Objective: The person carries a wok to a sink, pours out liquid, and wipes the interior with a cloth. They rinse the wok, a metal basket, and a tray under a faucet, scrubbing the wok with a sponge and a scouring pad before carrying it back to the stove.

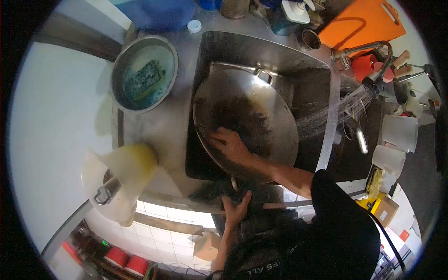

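A large round metal wok (275, 135) lies tilted in the sink basin, its inside facing up and darkened in patches. My right hand (231, 144) presses down inside the wok near its left wall, fingers bent; whatever lies under them is hidden. Below the near rim, my left hand (237, 207) has thumb and fingers around the wok's near handle (234, 182), partly lost in dark shadow. The far loop handle (264, 75) points toward the back of the basin. Water sprays from the faucet head (372, 84) toward the wok's right side.
A metal basin (173, 77) of soapy water with a green scouring pad (147, 77) stands left of the sink (332, 121). Nearer is a pale plastic pitcher (133, 161). An orange cutting board (361, 28) and a soap pump bottle (295, 11) stand behind.
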`<state>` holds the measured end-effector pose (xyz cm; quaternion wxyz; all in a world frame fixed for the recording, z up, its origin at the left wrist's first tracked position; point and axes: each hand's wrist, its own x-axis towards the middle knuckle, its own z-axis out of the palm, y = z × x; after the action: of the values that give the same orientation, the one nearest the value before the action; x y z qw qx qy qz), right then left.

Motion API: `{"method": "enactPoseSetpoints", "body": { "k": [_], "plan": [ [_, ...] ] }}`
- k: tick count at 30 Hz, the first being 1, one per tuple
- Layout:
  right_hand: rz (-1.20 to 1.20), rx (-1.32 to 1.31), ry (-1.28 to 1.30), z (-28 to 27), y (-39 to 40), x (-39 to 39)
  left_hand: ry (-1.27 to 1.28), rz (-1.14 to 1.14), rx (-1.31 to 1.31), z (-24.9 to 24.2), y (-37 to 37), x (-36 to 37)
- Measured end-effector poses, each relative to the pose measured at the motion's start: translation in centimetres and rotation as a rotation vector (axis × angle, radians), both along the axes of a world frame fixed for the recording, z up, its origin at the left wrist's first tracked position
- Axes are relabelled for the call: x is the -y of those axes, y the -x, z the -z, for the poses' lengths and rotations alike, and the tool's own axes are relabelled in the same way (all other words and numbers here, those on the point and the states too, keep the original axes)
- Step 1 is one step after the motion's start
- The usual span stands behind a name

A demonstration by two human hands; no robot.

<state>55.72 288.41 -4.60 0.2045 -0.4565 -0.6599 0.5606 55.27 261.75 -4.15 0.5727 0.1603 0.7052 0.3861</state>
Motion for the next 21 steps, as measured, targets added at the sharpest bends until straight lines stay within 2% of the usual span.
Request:
{"method": "enactPoseSetpoints", "body": {
  "k": [2, 5, 6, 8, 9, 10, 11, 12, 14, 15, 17, 18, 20, 21],
  "plan": [
    [0.026, 0.120, -0.109, 4.0, 0.8, -2.4, 0.038, -0.163, 0.165, -2.9, 0.1, -3.2],
    [0.146, 0.079, -0.149, 4.1, 3.1, -4.2, 0.209, -0.234, 0.199, -4.8, 0.1, -3.9],
    [0.159, 0.077, -0.149, 3.0, 2.5, -3.3, 0.209, -0.222, 0.194, -4.2, 0.3, -3.8],
    [0.040, -0.150, -0.262, -0.3, 0.6, -0.6, -0.017, -0.099, 0.021, -2.4, 0.4, -2.9],
    [0.042, -0.150, -0.274, 0.8, 0.9, -1.9, -0.029, -0.096, 0.021, -1.6, 0.7, -2.9],
    [0.025, -0.020, -0.181, 3.0, 1.2, -3.3, 0.060, -0.044, 0.024, -1.2, 0.8, -2.3],
    [0.005, 0.110, -0.077, 4.4, 1.5, -3.6, 0.162, 0.006, 0.027, -1.3, 0.5, -1.5],
    [-0.002, 0.108, -0.062, 4.5, 1.8, -3.2, 0.177, -0.001, 0.027, -2.1, 0.0, -1.4],
    [0.133, -0.114, -0.218, 3.9, 2.7, -3.6, 0.231, -0.199, 0.080, -4.2, 0.1, -3.3],
    [0.141, -0.116, -0.227, 3.1, 2.0, -3.1, 0.223, -0.191, 0.078, -4.8, 0.2, -4.0],
    [-0.021, -0.135, -0.248, 1.2, -0.1, -0.8, 0.095, -0.086, -0.042, -5.9, 0.4, -4.9],
    [-0.026, -0.139, -0.259, 2.8, 0.6, -2.6, 0.084, -0.091, -0.045, -6.5, 0.4, -6.0],
    [0.151, 0.137, -0.205, 8.8, 3.0, -6.4, 0.069, -0.162, 0.139, -7.7, 0.5, -6.8],
    [0.149, 0.131, -0.202, 10.5, 3.9, -8.2, 0.071, -0.164, 0.133, -7.4, 0.4, -6.5]
  ]
}}
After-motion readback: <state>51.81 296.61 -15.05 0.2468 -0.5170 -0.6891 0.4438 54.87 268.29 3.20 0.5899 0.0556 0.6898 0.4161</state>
